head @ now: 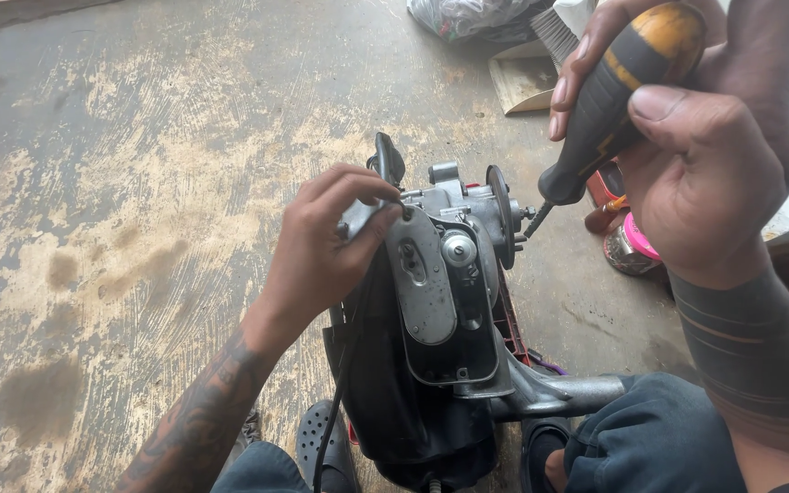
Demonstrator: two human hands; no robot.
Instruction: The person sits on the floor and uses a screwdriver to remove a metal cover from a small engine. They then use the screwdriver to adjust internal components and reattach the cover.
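Hands: left [321, 242] steadying grey power tool [440, 292], right [687, 137] gripping screwdriver [609, 100]

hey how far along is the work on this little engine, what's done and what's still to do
Done: the engine unit stands propped between the knees, its metal plate and round disc exposed. In hand: the left hand steadies the top of the plate while the right hand drives a black and orange screwdriver in beside the disc. Left: the plate and disc are still mounted.

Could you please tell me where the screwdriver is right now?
Upper right of the head view: the right hand grips the screwdriver, tip at the engine.
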